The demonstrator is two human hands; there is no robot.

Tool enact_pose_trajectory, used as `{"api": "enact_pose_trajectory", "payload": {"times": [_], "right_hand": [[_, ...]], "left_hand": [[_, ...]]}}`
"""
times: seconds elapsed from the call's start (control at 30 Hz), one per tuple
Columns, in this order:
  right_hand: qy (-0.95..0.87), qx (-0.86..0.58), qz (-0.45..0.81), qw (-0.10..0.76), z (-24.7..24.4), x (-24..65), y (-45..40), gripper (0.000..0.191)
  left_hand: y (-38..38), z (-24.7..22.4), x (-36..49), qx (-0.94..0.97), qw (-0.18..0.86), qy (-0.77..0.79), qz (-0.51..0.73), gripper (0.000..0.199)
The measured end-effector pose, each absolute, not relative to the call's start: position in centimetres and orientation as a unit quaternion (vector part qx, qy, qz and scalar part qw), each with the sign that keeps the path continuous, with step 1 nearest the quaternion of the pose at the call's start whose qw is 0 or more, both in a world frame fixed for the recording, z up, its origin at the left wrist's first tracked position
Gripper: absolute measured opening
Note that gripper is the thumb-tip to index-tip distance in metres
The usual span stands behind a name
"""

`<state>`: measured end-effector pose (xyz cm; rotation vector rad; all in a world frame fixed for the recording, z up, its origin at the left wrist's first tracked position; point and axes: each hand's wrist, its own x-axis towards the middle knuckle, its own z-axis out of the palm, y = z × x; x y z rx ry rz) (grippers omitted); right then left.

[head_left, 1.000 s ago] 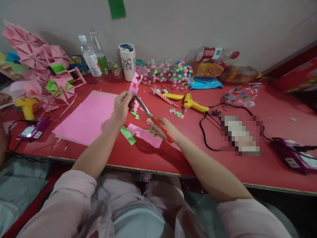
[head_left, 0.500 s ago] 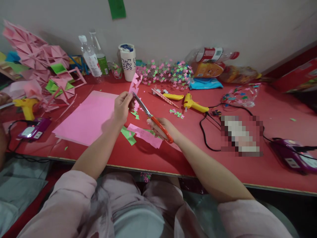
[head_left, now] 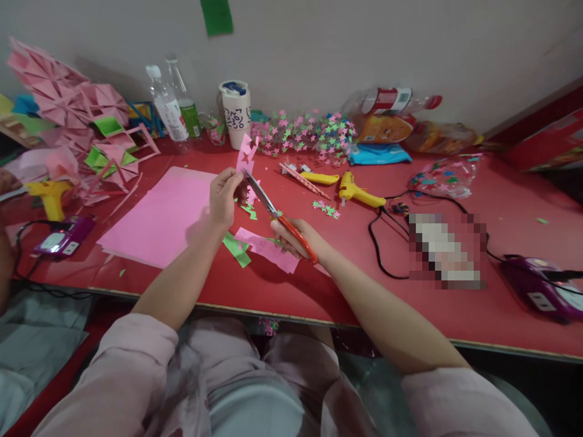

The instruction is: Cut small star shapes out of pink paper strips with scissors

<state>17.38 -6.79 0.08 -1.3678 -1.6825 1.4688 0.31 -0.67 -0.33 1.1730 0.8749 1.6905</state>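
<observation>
My left hand [head_left: 224, 197] pinches a pink paper strip [head_left: 246, 155] that has star-shaped cut-outs and stands up above the fingers. In my right hand [head_left: 303, 238] are orange-handled scissors [head_left: 262, 193], their blades pointing up and left, with the tips at the paper by my left fingertips. Beneath my hands lie a pink paper piece [head_left: 268, 250] and green scraps [head_left: 237, 250]. Large pink sheets [head_left: 155, 215] rest left of my left hand. Small cut stars [head_left: 325, 209] lie beyond my right hand.
A yellow glue gun [head_left: 362, 193], a yellow cutter [head_left: 320, 178] and a white cup [head_left: 235, 115] stand or lie farther back. Black cables run to a purple power strip [head_left: 542, 288] at right. Pink paper models [head_left: 68, 100] fill the back left; another person's arm shows at the left edge.
The pink strip has turned slightly above my left fingers. Both hands and the scissors keep almost the same place.
</observation>
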Motion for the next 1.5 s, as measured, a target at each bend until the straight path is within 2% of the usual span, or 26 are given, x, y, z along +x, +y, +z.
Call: {"api": "enact_pose_trajectory", "payload": {"times": [0.47,0.93,1.27,1.5], "right_hand": [[-0.599,-0.481,0.582,0.267,0.2,17.3,-7.1,0.04],[-0.584,-0.52,0.556,0.281,0.5,16.3,-7.8,0.034],[-0.571,-0.522,0.559,0.299,0.4,16.0,-8.1,0.04],[-0.572,-0.537,0.548,0.289,1.0,16.0,-8.1,0.037]], "left_hand": [[-1.4,-0.3,1.0,0.474,0.444,0.37,0.664,0.027],[-1.7,-0.2,1.5,0.463,0.473,0.361,0.657,0.026],[-1.7,-0.2,1.6,0.46,0.473,0.361,0.659,0.026],[-1.7,-0.1,1.5,0.462,0.466,0.367,0.659,0.028]]}}
